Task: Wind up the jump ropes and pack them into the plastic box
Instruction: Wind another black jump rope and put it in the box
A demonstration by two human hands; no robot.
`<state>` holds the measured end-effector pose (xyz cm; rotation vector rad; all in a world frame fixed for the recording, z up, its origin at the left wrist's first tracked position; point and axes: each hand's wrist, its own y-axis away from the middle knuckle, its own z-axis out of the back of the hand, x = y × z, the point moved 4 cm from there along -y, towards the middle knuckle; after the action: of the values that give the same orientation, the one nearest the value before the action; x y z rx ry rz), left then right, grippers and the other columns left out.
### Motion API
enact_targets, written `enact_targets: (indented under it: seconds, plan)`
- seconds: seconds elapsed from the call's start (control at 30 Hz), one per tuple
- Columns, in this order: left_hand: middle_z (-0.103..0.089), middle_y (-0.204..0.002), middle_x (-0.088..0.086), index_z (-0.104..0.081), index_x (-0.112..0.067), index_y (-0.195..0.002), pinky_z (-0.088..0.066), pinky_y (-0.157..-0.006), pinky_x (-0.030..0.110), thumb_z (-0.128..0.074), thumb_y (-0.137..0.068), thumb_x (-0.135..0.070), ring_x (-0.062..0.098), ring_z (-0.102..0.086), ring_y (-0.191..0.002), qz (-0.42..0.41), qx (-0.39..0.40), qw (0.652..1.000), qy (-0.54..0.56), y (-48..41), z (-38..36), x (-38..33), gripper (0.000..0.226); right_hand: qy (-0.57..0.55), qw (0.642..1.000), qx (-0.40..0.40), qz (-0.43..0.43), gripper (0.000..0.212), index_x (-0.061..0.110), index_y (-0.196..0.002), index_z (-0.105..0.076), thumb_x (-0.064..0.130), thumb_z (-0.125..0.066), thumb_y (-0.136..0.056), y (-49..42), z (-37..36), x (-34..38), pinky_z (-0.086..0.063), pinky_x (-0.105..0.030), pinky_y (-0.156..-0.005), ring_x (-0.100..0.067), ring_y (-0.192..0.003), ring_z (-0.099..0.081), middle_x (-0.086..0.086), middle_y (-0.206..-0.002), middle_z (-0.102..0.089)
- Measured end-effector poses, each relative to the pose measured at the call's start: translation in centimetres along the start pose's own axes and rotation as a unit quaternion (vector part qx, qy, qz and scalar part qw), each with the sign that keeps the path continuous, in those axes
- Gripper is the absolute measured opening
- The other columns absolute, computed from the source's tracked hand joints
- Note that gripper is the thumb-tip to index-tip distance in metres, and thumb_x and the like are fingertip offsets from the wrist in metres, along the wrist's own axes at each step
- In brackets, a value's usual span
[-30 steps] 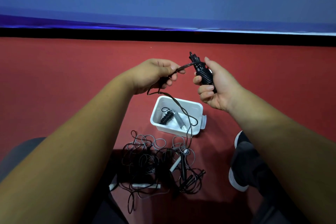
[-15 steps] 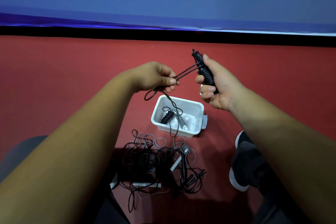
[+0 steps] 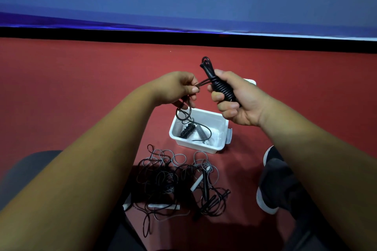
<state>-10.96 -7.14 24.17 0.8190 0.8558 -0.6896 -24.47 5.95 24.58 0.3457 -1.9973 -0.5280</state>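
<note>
Winding the black jump rope (image 3: 221, 87) is the step in hand, by my read. R hand (image 3: 238, 100) holds the handle bundle upright w/ coils of cord stacked round it, well above the plastic box (image 3: 223, 123). R grip is closed tight round handles + coils. L hand (image 3: 179, 87) pinches the free cord (image 3: 204, 82) between thumb & fingers just beside the bundle; that grip is narrow, on the cord only. Below the L hand the slack drops in a loop, and the tail seems to trail down into the box.

To do it well, imo: hold tension on the short run between the hands so each turn lies snug vs. the last, no crossing. Let cord slide thru the L pinch rather than regrip every turn. R thumb should pin the newest wrap so nothing springs off. Watch the tail: it lies over the wound ropes (image 3: 186, 131) in the box, one black & one grey, and could snag or drag them out. Finish by tucking the end under a wrap.

Box sits open on the red floor (image 3: 81, 91). Nearer the person lies a tangle of black & grey ropes (image 3: 169, 179) w/ white handles, so the task is prob. under half done. A dark shoe (image 3: 269, 193) is to the R of it.
</note>
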Motion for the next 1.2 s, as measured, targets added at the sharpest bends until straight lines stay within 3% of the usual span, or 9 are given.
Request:
enact_targets:
  seconds: [0.1,0.2,0.27,0.4,0.5,0.6,0.8,0.97,1.2]
  plan:
    - [-0.071,-0.088,0.006,-0.058,-0.003,-0.11,-0.06,-0.086,0.056,-0.047,-0.11,-0.006,0.024,-0.076,-0.084,-0.013,0.008,1.0,-0.002,0.0,-0.2,-0.3,0.011,0.048,0.998,0.038,-0.012,0.049,0.012,-0.117,-0.068,0.056,-0.052,-0.101,0.6,-0.7,-0.4,-0.031,-0.018,-0.035,-0.002,-0.035,-0.03,0.005,-0.067,-0.05]
    - [-0.072,-0.073,-0.007,-0.06,-0.015,-0.098,-0.061,-0.069,0.033,-0.049,-0.108,-0.002,0.009,-0.072,-0.07,-0.031,0.001,0.999,0.007,0.3,-0.1,-0.8,0.02,0.084,0.992,0.092,-0.033,0.055,0.016,-0.13,-0.074,0.054,-0.054,-0.095,1.2,-1.0,-0.8,-0.036,-0.02,-0.04,-0.003,-0.038,-0.038,0.004,-0.071,-0.054]
    - [-0.07,-0.069,-0.009,-0.062,-0.015,-0.097,-0.054,-0.058,0.021,-0.051,-0.103,0.005,0.002,-0.067,-0.063,-0.039,-0.01,0.999,-0.011,0.5,0.0,-1.0,0.024,0.109,0.986,0.119,-0.045,0.052,0.022,-0.135,-0.074,0.051,-0.056,-0.096,1.4,-1.1,-1.1,-0.045,-0.023,-0.045,-0.006,-0.043,-0.047,0.001,-0.074,-0.059]
    - [-0.075,-0.099,0.008,-0.07,-0.011,-0.118,-0.056,-0.068,0.024,-0.04,-0.096,0.015,0.015,-0.07,-0.081,-0.034,0.007,0.999,0.025,0.4,0.0,-0.8,0.046,0.112,0.979,0.145,-0.085,0.052,0.024,-0.143,-0.067,0.042,-0.059,-0.095,1.8,-1.2,-1.6,-0.054,-0.028,-0.051,-0.013,-0.052,-0.061,-0.005,-0.075,-0.064]
    - [-0.075,-0.099,0.012,-0.075,-0.012,-0.106,-0.058,-0.077,0.033,-0.05,-0.102,0.008,0.023,-0.071,-0.089,-0.048,0.025,0.996,0.074,0.2,0.1,-0.8,0.032,0.138,0.975,0.134,-0.109,0.058,0.02,-0.148,-0.061,0.04,-0.062,-0.093,1.8,-0.8,-1.9,-0.054,-0.028,-0.052,-0.013,-0.053,-0.061,-0.005,-0.074,-0.064]
    - [-0.074,-0.102,0.019,-0.075,-0.015,-0.099,-0.058,-0.082,0.038,-0.055,-0.102,0.005,0.028,-0.071,-0.095,-0.065,0.027,0.994,0.08,-0.1,0.4,-1.0,0.028,0.173,0.968,0.133,-0.124,0.037,0.029,-0.127,-0.074,0.043,-0.064,-0.094,1.7,-0.5,-1.9,-0.047,-0.023,-0.046,-0.009,-0.049,-0.053,-0.001,-0.075,-0.058]
    - [-0.075,-0.103,0.02,-0.075,-0.007,-0.104,-0.057,-0.09,0.039,-0.057,-0.099,0.009,0.022,-0.07,-0.093,-0.078,0.028,0.995,0.048,-0.2,0.1,-1.8,0.024,0.219,0.965,0.058,-0.133,0.029,0.02,-0.114,-0.063,0.042,-0.069,-0.097,1.0,0.3,-2.5,-0.035,-0.017,-0.038,-0.008,-0.045,-0.048,-0.002,-0.076,-0.06]
    - [-0.079,-0.096,0.002,-0.078,-0.01,-0.103,-0.056,-0.091,0.026,-0.06,-0.094,0.009,0.01,-0.071,-0.091,-0.08,-0.007,0.997,-0.021,-0.3,0.4,-2.4,0.027,0.243,0.961,-0.009,-0.13,0.025,0.021,-0.115,-0.064,0.042,-0.07,-0.101,0.2,1.2,-2.5,-0.035,-0.017,-0.038,-0.009,-0.052,-0.048,0.0,-0.079,-0.063]
    - [-0.08,-0.102,-0.004,-0.079,-0.018,-0.115,-0.054,-0.09,0.015,-0.068,-0.09,0.009,0.007,-0.074,-0.097,-0.094,-0.03,0.987,-0.125,-0.2,0.7,-3.3,0.038,0.206,0.964,-0.149,-0.074,0.037,0.011,-0.107,-0.068,0.048,-0.067,-0.102,-0.3,2.2,-1.8,-0.051,-0.021,-0.043,-0.007,-0.052,-0.062,-0.001,-0.086,-0.071]
